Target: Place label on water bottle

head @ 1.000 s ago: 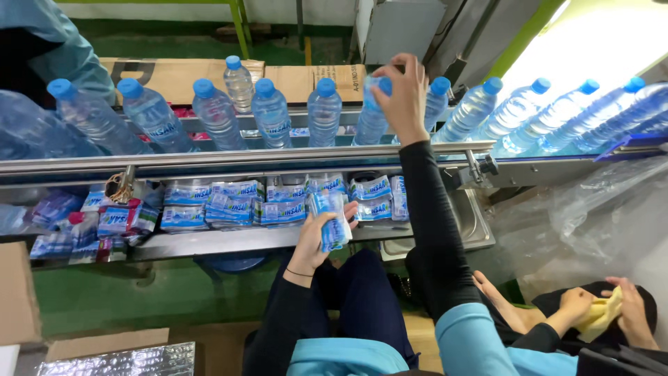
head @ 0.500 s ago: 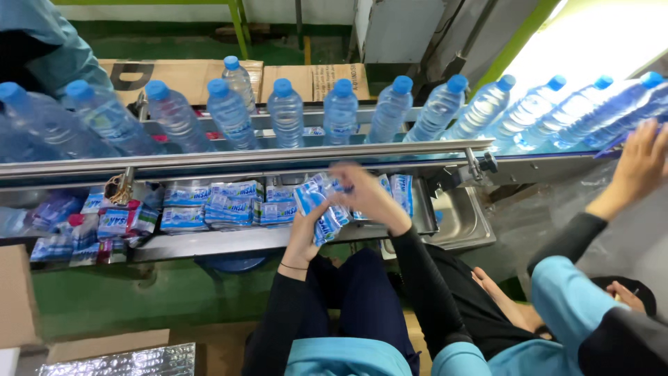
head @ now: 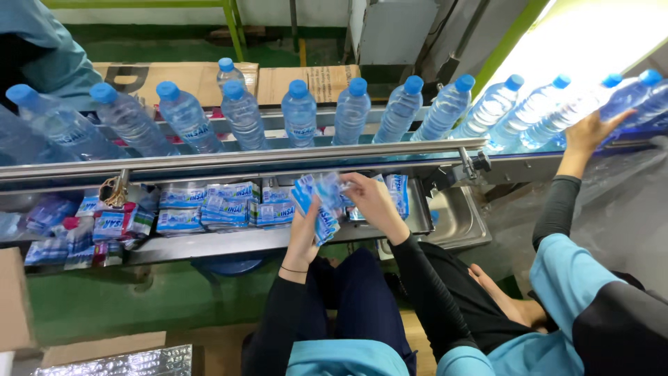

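Note:
My left hand grips a stack of blue-and-white label sleeves just in front of the steel tray. My right hand pinches the top sleeve of that stack, fingers at its upper edge. More sleeve bundles lie in a row in the steel tray. Above them a line of clear water bottles with blue caps stands on the conveyor behind a steel guide rail.
A co-worker at my right, in a blue vest and black sleeve, has a hand on a bottle at the line's right end. Another person's blue sleeve shows top left. Cardboard boxes lie behind the conveyor; a steel basin sits right of the tray.
My right hand came down from the bottle line to the sleeve stack in my left hand. The bottles moved along the conveyor. The co-worker's arm reached up to the right-end bottles.

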